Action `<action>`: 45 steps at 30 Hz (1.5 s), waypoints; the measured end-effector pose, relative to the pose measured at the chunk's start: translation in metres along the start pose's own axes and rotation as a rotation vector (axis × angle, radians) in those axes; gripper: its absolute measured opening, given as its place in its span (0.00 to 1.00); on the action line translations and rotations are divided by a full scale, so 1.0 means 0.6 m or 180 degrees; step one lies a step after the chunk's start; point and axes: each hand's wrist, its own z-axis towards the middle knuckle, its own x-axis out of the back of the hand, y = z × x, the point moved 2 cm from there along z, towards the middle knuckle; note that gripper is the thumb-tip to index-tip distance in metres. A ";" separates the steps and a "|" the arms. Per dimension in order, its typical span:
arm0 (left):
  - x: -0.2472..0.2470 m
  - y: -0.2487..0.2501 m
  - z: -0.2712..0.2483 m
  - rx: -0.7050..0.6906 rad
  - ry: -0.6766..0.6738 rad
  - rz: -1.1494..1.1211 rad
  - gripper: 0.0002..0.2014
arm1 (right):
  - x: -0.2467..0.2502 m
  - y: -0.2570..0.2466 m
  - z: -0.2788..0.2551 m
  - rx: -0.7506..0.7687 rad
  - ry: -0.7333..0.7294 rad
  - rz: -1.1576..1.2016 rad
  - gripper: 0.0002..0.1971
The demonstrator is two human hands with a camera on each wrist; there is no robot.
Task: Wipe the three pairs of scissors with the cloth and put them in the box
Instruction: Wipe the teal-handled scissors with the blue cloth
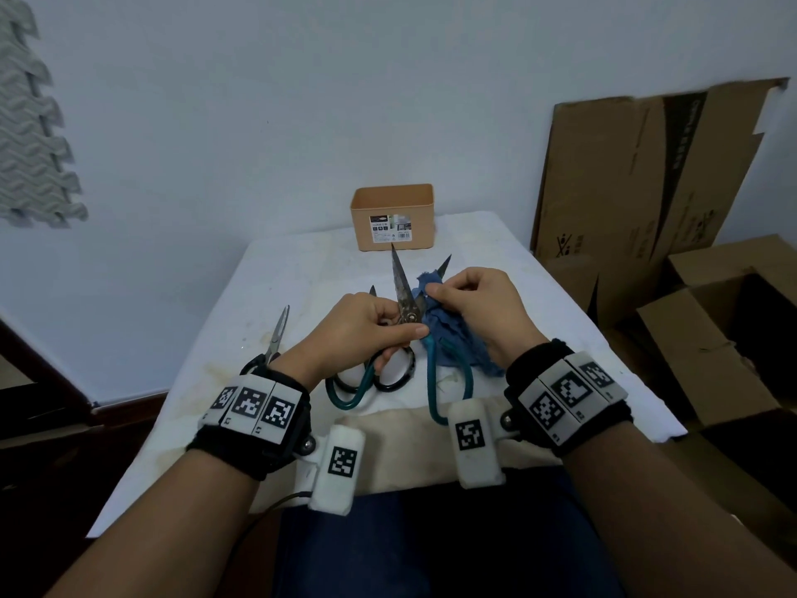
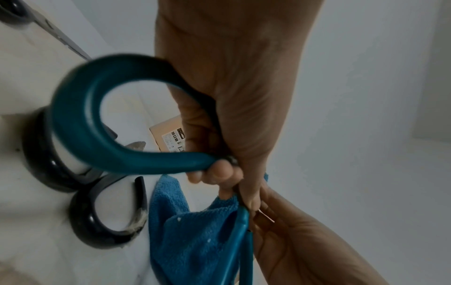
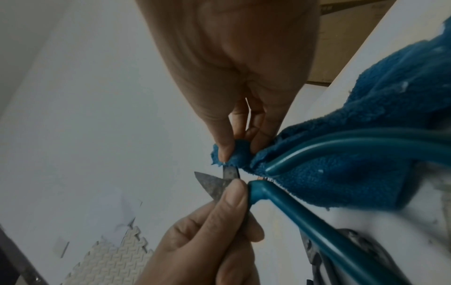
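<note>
Teal-handled scissors (image 1: 403, 304), blades open, stained.

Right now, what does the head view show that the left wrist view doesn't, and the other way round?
Only the head view: the whole open box, the small black scissors' full length, and the cardboard cartons.
Only the left wrist view: the left hand's fingers curled round the teal handle loop from below.
Both: the teal scissors, the blue cloth and the black-handled scissors.

L grip (image 1: 366, 325) curled tight, R grip (image 1: 474, 299) pinching
</note>
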 end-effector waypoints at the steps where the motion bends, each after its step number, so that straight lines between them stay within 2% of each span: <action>1: 0.001 0.001 0.001 -0.0024 0.0002 0.0036 0.20 | 0.000 0.000 0.000 -0.0012 0.0007 0.0011 0.11; 7: 0.004 0.007 0.004 -0.0135 0.0003 0.0181 0.24 | 0.004 0.001 -0.003 0.0005 0.0102 0.0040 0.10; 13: 0.006 0.009 -0.003 -0.0099 -0.0008 0.0262 0.23 | 0.012 -0.006 -0.003 0.0056 0.0252 0.0078 0.09; 22: 0.018 -0.009 -0.017 0.0094 -0.0172 0.0290 0.22 | 0.024 -0.004 0.009 -0.0087 0.0493 0.0310 0.10; 27: 0.036 -0.021 -0.020 0.0303 -0.0101 -0.0044 0.20 | 0.034 -0.005 0.011 -0.0131 0.0610 0.0463 0.09; 32: 0.042 -0.030 -0.018 0.0294 0.0000 -0.0441 0.28 | 0.016 0.006 0.002 -0.0170 0.0253 0.0465 0.08; 37: 0.043 -0.031 -0.016 0.0405 0.0085 -0.0829 0.15 | 0.001 0.005 -0.004 -0.0131 -0.0221 -0.0093 0.03; 40: 0.044 -0.037 -0.012 0.0492 -0.0039 -0.0946 0.11 | -0.001 0.000 -0.007 -0.0113 -0.0296 -0.0275 0.07; 43: 0.042 -0.039 -0.010 0.0528 -0.0069 -0.1117 0.09 | -0.006 -0.006 -0.009 -0.0092 -0.0427 -0.0332 0.02; 45: 0.039 -0.038 -0.008 0.0543 0.0033 -0.1264 0.11 | -0.009 -0.009 -0.011 -0.0142 -0.0546 -0.0364 0.07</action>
